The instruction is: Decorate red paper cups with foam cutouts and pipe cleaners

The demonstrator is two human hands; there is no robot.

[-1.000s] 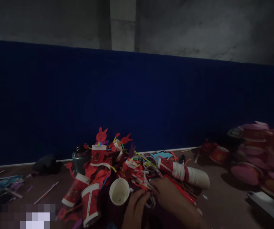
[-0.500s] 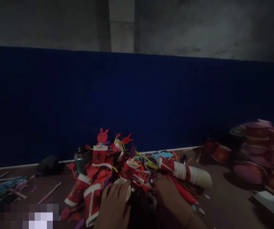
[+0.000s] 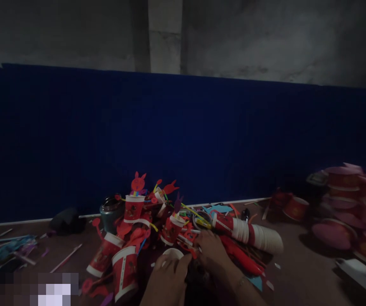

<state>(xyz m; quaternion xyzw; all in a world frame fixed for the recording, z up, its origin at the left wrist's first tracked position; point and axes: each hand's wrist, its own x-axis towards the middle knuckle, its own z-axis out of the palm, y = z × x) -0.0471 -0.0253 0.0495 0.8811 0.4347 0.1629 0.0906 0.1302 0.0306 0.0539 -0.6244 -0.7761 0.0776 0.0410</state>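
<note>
While its pale opening shows beyond the knuckles, a white paper cup (image 3: 172,253) sits low in the middle of the view, at the near side of the heap, grasped by the left hand (image 3: 167,280) with bent fingers. Just right of it, the right hand (image 3: 214,255) reaches among white straws (image 3: 193,231) and red scraps; whether its fingertips pinch anything, I cannot tell. To the left, two red printed cups (image 3: 125,274) lean. Behind them, a red cup (image 3: 134,208) bearing a rabbit-shaped cutout (image 3: 138,183) stands beside a dark jar (image 3: 111,214). A nested stack of cups (image 3: 264,239) lies to the right; farther out are pink-topped tubs (image 3: 342,180). A blue partition (image 3: 183,136) spans the back.
</note>
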